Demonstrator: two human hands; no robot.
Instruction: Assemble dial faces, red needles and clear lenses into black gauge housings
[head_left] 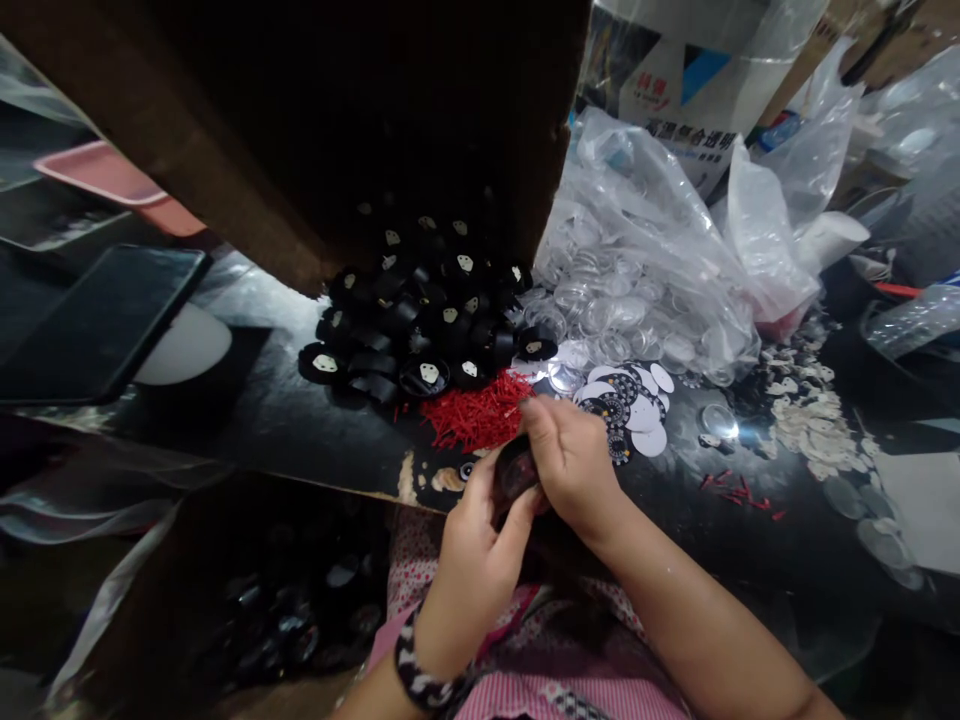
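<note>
My left hand (480, 560) is wrapped round a black round housing (514, 468), thumb and fingers on its near and left sides. My right hand (574, 460) is curled closed against the same housing from the right, its thumb towards the top; its fingertips are mostly hidden. Just beyond the hands lies a heap of thin red pointers (480, 412). Next to it, white discs and printed black dial faces (616, 405) overlap in a loose pile. More black housings (420, 330) with pale tabs are heaped behind the pointers.
Clear round covers (615, 300) spill from a plastic bag (645, 190). Small pale parts (810, 420) and a few loose red pointers (739, 492) lie to the right. A cardboard box (300, 240) stands over the black heap. At left, a tablet (105, 320) leans on a white stand.
</note>
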